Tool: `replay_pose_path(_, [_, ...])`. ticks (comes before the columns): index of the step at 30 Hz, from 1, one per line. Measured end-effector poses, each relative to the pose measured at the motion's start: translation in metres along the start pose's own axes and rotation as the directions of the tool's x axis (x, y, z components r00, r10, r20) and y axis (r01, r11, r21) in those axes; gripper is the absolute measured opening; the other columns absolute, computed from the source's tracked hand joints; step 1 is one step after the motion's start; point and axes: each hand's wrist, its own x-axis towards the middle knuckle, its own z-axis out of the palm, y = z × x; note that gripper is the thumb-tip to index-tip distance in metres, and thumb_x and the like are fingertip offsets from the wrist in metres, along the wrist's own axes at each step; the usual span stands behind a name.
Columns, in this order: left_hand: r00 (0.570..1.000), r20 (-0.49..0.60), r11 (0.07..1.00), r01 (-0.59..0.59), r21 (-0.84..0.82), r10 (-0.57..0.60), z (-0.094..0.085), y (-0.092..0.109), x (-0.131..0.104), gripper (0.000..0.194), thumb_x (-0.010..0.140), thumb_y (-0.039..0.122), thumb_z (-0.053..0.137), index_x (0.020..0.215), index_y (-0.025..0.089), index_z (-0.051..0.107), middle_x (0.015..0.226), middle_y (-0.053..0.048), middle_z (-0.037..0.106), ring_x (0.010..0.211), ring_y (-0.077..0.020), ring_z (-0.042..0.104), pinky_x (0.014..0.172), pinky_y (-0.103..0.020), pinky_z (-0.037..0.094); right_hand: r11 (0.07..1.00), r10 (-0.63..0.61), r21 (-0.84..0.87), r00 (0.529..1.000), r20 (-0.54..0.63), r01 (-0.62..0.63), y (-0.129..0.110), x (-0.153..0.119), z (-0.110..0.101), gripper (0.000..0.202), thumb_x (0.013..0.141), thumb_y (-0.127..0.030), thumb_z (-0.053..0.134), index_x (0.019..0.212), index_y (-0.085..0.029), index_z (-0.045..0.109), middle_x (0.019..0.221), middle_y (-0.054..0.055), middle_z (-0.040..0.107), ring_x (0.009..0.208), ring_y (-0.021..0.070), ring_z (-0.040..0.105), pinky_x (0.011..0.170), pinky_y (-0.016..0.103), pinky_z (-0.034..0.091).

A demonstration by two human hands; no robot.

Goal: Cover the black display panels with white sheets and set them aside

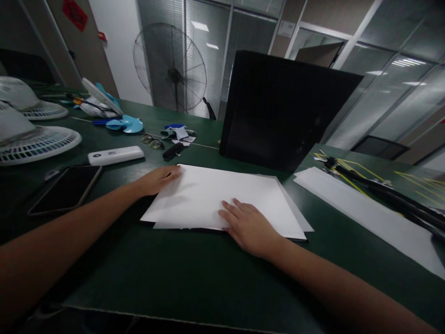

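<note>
A white sheet of paper point(208, 190) lies on the dark green table in front of me, over another sheet whose edge point(301, 218) sticks out on the right. A thin black edge shows beneath the papers; what it belongs to is hidden. My left hand point(160, 180) grips the paper's far left corner with its fingers closed. Flat on the paper near its front edge, my right hand point(252, 227) rests with its fingers apart.
A black panel point(278, 111) stands behind the paper. To the left lie a phone point(66, 190), a white oblong device point(116, 155), glasses point(152, 141) and white fan parts point(41, 141). At right are a long white strip point(368, 215) and black cables point(385, 190).
</note>
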Motion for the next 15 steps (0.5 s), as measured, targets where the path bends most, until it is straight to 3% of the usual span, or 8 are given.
replay_pose_path(3, [0.998, 0.062, 0.999, -0.002, 0.039, -0.001, 0.002, -0.002, 0.001, 0.105, 0.087, 0.090, 0.047, 0.161, 0.016, 0.051, 0.165, -0.018, 0.051, 0.149, -0.0405, 0.053, 0.126, -0.050, 0.038, 0.997, -0.033, 0.066, 0.999, -0.032, 0.035, -0.002, -0.005, 0.005, 0.076, 0.107, -0.069, 0.040, 0.166, -0.021, 0.043, 0.173, 0.013, 0.031, 0.159, 0.0415, 0.030, 0.125, 0.065, 0.035])
replay_pose_path(6, [0.998, 0.058, 0.999, -0.020, 0.032, 0.019, 0.004, -0.003, 0.001, 0.100, 0.087, 0.076, 0.060, 0.164, 0.014, 0.045, 0.168, -0.019, 0.046, 0.152, -0.0407, 0.049, 0.128, -0.052, 0.036, 0.984, -0.081, 0.152, 0.995, -0.059, 0.089, 0.017, -0.011, 0.004, 0.078, 0.107, -0.073, 0.038, 0.169, -0.025, 0.037, 0.174, 0.009, 0.029, 0.160, 0.0339, 0.030, 0.128, 0.058, 0.034])
replay_pose_path(7, [0.998, 0.048, 0.999, -0.028, 0.020, 0.027, 0.005, -0.003, 0.001, 0.098, 0.088, 0.073, 0.060, 0.165, 0.014, 0.044, 0.169, -0.018, 0.045, 0.153, -0.0401, 0.048, 0.128, -0.051, 0.035, 0.987, -0.048, 0.151, 0.996, -0.077, 0.060, 0.030, -0.012, 0.003, 0.075, 0.108, -0.071, 0.037, 0.169, -0.027, 0.037, 0.174, 0.007, 0.031, 0.160, 0.0297, 0.033, 0.129, 0.054, 0.035])
replay_pose_path(9, [0.999, 0.034, 0.999, -0.042, -0.002, 0.042, 0.004, -0.003, 0.000, 0.093, 0.091, 0.070, 0.058, 0.166, 0.017, 0.043, 0.170, -0.016, 0.045, 0.153, -0.0386, 0.048, 0.129, -0.050, 0.035, 0.989, 0.125, 0.095, 0.983, -0.136, -0.113, 0.066, -0.015, -0.003, 0.067, 0.109, -0.064, 0.038, 0.167, -0.030, 0.039, 0.171, 0.003, 0.039, 0.156, 0.0233, 0.038, 0.129, 0.046, 0.035])
replay_pose_path(10, [0.998, 0.033, 0.999, -0.047, -0.007, 0.047, 0.004, -0.002, 0.000, 0.091, 0.092, 0.070, 0.056, 0.166, 0.017, 0.044, 0.169, -0.015, 0.045, 0.153, -0.0378, 0.049, 0.129, -0.050, 0.035, 0.965, 0.261, 0.039, 0.949, -0.175, -0.258, 0.089, -0.018, -0.006, 0.064, 0.109, -0.062, 0.040, 0.165, -0.031, 0.043, 0.169, 0.001, 0.042, 0.155, 0.0217, 0.040, 0.130, 0.043, 0.033])
replay_pose_path(12, [0.997, 0.042, 0.998, -0.062, -0.007, 0.062, 0.002, -0.001, 0.000, 0.087, 0.094, 0.071, 0.051, 0.163, 0.018, 0.048, 0.168, -0.014, 0.048, 0.152, -0.0358, 0.050, 0.129, -0.047, 0.035, 0.887, 0.450, 0.007, 0.860, -0.241, -0.462, 0.139, -0.031, -0.012, 0.062, 0.109, -0.052, 0.043, 0.163, -0.021, 0.047, 0.167, 0.010, 0.044, 0.155, 0.0267, 0.039, 0.131, 0.047, 0.029])
replay_pose_path(15, [0.995, 0.059, 0.996, -0.085, 0.006, 0.085, 0.001, -0.001, 0.001, 0.077, 0.096, 0.068, 0.047, 0.155, 0.020, 0.059, 0.166, -0.011, 0.052, 0.153, -0.0327, 0.049, 0.130, -0.044, 0.033, 0.686, 0.696, 0.009, 0.653, -0.299, -0.727, 0.207, -0.071, -0.016, 0.068, 0.107, -0.042, 0.047, 0.164, -0.007, 0.040, 0.170, 0.025, 0.032, 0.159, 0.0377, 0.030, 0.129, 0.057, 0.027])
